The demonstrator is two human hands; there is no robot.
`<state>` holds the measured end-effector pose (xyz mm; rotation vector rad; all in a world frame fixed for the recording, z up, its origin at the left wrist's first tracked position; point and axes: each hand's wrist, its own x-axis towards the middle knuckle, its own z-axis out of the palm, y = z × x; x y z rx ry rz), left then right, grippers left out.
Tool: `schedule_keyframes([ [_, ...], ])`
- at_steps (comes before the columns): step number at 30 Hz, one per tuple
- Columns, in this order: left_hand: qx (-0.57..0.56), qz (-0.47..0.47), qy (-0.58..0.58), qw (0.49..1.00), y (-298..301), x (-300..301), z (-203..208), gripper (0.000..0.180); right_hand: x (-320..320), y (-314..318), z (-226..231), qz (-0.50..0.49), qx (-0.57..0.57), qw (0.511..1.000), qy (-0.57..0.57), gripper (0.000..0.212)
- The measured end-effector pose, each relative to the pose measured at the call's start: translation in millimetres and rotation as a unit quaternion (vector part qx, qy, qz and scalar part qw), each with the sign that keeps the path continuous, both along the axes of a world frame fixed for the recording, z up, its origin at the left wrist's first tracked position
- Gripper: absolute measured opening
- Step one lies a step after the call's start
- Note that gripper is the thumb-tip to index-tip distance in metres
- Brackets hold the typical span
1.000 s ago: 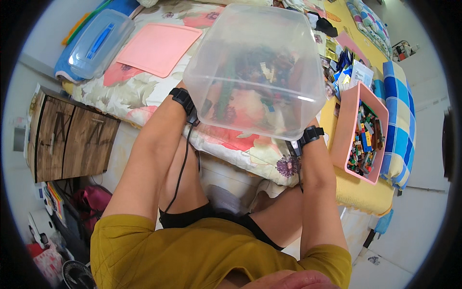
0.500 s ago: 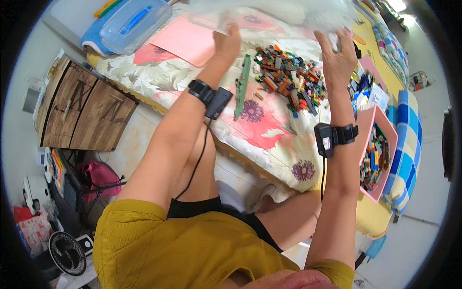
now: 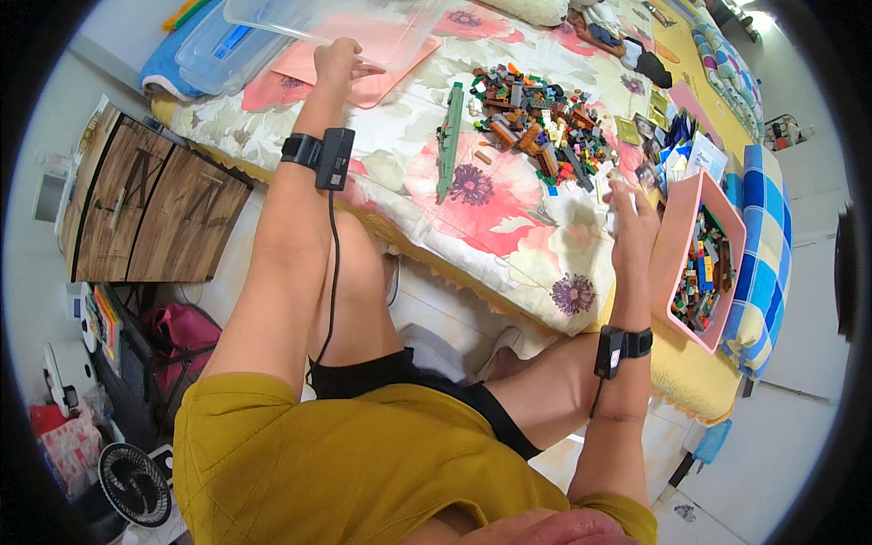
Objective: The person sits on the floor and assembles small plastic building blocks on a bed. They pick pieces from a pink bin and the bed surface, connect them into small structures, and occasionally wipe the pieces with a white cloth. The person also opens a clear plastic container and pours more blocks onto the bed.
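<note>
My left hand (image 3: 338, 65) is closed on the edge of a clear plastic container (image 3: 363, 23) at the far left of the bed. Under and beside it lies a flat pink lid or board (image 3: 368, 93). My right hand (image 3: 633, 222) is over the near right part of the bed, fingers apart, near a pink bin (image 3: 690, 309) full of small building bricks (image 3: 704, 272). In the middle of the bed lies a heap of mixed building bricks (image 3: 536, 127). To its left is a long green brick-built piece (image 3: 449, 141).
The bed has a floral sheet (image 3: 509, 227). At the back left sits a blue-tinted clear box (image 3: 227, 54) on a blue towel. Cards and packets (image 3: 677, 154) lie right of the heap, beside a checked blue pillow (image 3: 765, 254). A wooden cabinet (image 3: 154, 200) stands at left.
My left hand has carried the clear container leftward, off the area behind the bricks. My right hand has let go of it and come nearer, down beside the pink bin.
</note>
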<state>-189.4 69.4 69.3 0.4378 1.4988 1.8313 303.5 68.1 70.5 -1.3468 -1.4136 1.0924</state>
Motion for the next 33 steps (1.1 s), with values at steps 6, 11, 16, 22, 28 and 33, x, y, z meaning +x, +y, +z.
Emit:
schedule_keyframes([
  [6, 0.005, -0.026, -0.068, 0.997, -17, -15, -6, 0.044, 13, -26, -21, 0.017, -0.046, 0.995, 0.089, 0.024],
  [11, -0.024, -0.039, -0.024, 0.999, -21, -19, -15, 0.041, 10, -23, -25, 0.034, -0.103, 0.986, 0.13, 0.026],
  [16, -0.058, 0.038, 0.006, 0.998, -6, -15, -15, 0.05, 6, -20, -29, 0.073, -0.108, 0.984, 0.125, 0.027],
  [22, -0.138, 0.109, 0.155, 0.972, -16, -5, 0, 0.086, 1, -20, -28, 0.054, -0.161, 0.97, 0.173, 0.04],
  [28, -0.099, 0.212, 0.676, 0.699, -32, 72, 6, 0.069, 1, -7, -24, 0.013, -0.219, 0.913, 0.345, 0.055],
  [33, -0.278, -0.162, 0.592, 0.739, -49, 167, -5, 0.056, -2, 2, -33, 0.04, -0.185, 0.863, 0.469, 0.051],
])
